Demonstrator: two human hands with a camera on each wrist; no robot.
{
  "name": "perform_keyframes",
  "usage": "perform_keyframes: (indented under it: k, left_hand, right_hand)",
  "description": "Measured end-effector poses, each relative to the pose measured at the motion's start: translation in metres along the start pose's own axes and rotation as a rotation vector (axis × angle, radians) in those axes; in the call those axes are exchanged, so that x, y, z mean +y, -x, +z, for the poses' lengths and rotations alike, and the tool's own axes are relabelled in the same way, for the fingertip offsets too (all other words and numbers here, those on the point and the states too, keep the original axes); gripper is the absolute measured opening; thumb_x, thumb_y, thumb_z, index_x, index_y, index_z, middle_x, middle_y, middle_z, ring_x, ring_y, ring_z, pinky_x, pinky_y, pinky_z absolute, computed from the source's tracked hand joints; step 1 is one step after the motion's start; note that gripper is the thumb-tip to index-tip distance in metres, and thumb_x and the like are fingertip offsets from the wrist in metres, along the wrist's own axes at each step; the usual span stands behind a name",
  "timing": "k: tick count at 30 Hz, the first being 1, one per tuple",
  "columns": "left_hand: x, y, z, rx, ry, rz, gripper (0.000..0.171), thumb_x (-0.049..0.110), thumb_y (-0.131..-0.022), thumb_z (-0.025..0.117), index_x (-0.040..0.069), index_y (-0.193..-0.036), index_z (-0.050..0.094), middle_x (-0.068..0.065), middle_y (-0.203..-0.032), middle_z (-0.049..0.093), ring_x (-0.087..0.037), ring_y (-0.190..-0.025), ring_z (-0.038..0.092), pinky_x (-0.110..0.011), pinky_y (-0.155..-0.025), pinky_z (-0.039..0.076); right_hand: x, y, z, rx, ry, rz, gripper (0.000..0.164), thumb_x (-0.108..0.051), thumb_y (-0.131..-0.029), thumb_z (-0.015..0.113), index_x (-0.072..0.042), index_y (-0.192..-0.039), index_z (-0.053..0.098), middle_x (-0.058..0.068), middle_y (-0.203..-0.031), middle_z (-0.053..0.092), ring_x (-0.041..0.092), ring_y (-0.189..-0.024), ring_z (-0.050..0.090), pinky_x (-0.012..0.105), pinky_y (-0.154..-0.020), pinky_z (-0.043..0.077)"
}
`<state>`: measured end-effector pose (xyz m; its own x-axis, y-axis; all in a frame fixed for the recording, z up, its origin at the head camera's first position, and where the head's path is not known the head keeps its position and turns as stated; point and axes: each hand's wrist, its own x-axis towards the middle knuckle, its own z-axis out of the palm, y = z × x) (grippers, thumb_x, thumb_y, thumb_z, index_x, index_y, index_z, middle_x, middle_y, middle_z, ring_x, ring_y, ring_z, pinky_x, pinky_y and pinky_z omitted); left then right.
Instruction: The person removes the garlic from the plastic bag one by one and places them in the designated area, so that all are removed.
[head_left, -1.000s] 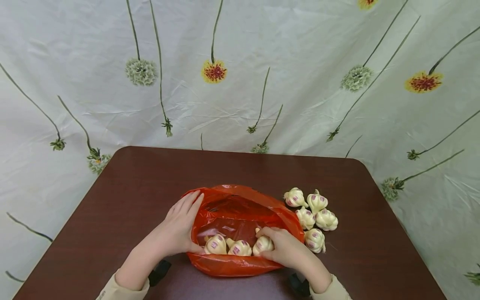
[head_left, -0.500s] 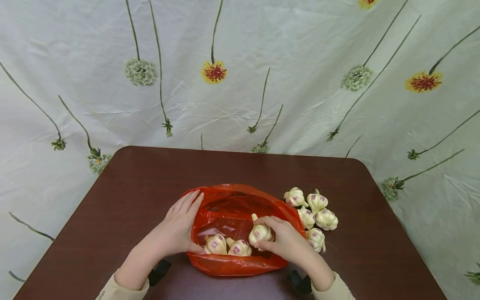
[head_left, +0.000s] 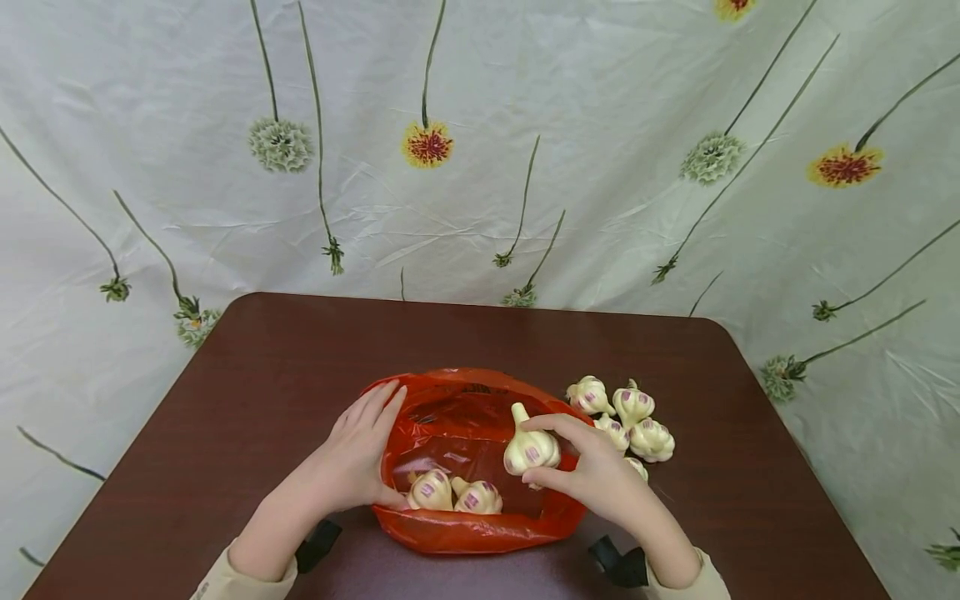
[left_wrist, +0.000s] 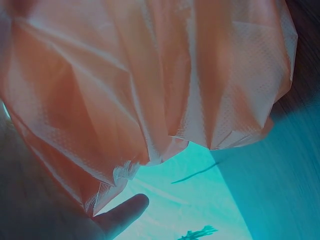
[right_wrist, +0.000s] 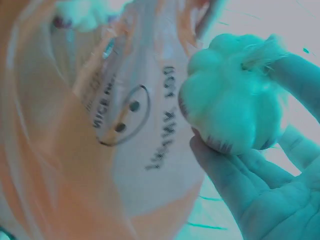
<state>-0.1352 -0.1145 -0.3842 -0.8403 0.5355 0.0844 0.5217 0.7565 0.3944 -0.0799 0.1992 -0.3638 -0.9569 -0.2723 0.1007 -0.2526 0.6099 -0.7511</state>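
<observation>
My right hand (head_left: 596, 471) pinches a garlic bulb (head_left: 531, 450) between thumb and fingers, above the right part of the red plastic bag (head_left: 480, 531). The bulb is pale with purple patches, its stem pointing up. In the right wrist view the garlic bulb (right_wrist: 235, 95) is large beside the bag, which bears a printed smiley. My left hand (head_left: 356, 458) lies against the bag's left side, fingers extended along the rim and thumb at the front edge. Inside the spread-mouthed bag, two bulbs (head_left: 478, 497) sit side by side near the front. In the left wrist view the bag (left_wrist: 150, 75) hides most of that hand.
Several more garlic bulbs (head_left: 633, 407) lie in a cluster right of the bag, one partly hidden behind my right hand. The dark brown table (head_left: 315, 350) extends around the bag. A flower-printed cloth (head_left: 480, 217) hangs behind.
My right hand has lifted the garlic bulb from its place beside the other two in the bag, up and slightly right. The left hand has stayed in place.
</observation>
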Motion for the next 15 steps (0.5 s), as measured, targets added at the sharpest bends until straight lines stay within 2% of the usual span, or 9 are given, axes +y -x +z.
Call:
perform_keyframes:
  k: [4,7,11,13,15]
  left_hand:
    - [-0.001,0.0,0.001,0.004,-0.003,0.004,0.128,0.043,-0.051,0.095,-0.006,-0.15,0.03,-0.026,-0.155,0.03,-0.046,-0.141,0.025,-0.07,-0.107,0.03]
    - [-0.001,0.0,0.001,0.006,-0.002,0.006,0.128,0.044,-0.051,0.095,-0.005,-0.15,0.03,-0.025,-0.155,0.03,-0.046,-0.141,0.025,-0.07,-0.107,0.03]
    - [-0.001,0.0,0.001,0.005,0.004,0.003,0.128,0.044,-0.051,0.095,-0.005,-0.15,0.03,-0.025,-0.155,0.03,-0.046,-0.141,0.025,-0.07,-0.108,0.03]
    - [-0.002,0.0,0.002,0.007,0.004,0.002,0.128,0.044,-0.051,0.095,-0.005,-0.15,0.03,-0.025,-0.155,0.03,-0.046,-0.141,0.025,-0.07,-0.108,0.03]
    - [-0.002,0.0,0.003,0.009,0.003,0.003,0.128,0.044,-0.051,0.095,-0.005,-0.15,0.03,-0.025,-0.155,0.031,-0.046,-0.141,0.026,-0.07,-0.107,0.03]
  right_hand:
    - [0.001,0.006,-0.014,0.071,-0.083,-0.008,0.052,-0.025,-0.078,0.084,-0.022,-0.125,0.063,0.0,-0.126,0.064,0.01,-0.104,0.067,0.024,-0.089,0.055]
    - [0.004,0.013,-0.027,0.13,-0.14,0.038,0.053,-0.02,-0.078,0.084,-0.019,-0.127,0.062,0.005,-0.128,0.063,0.011,-0.099,0.068,0.023,-0.078,0.058]
    - [0.011,0.024,-0.042,0.217,-0.116,0.061,0.051,-0.016,-0.08,0.082,-0.018,-0.127,0.062,0.007,-0.127,0.063,0.002,-0.098,0.067,0.018,-0.074,0.056]
    - [0.016,0.03,-0.049,0.268,-0.056,0.048,0.05,-0.016,-0.081,0.081,-0.018,-0.127,0.062,0.004,-0.127,0.064,-0.005,-0.104,0.062,0.014,-0.082,0.054]
    - [0.022,0.036,-0.054,0.314,-0.012,0.04,0.05,-0.015,-0.081,0.081,-0.019,-0.127,0.063,0.001,-0.126,0.064,-0.01,-0.107,0.059,0.011,-0.084,0.052]
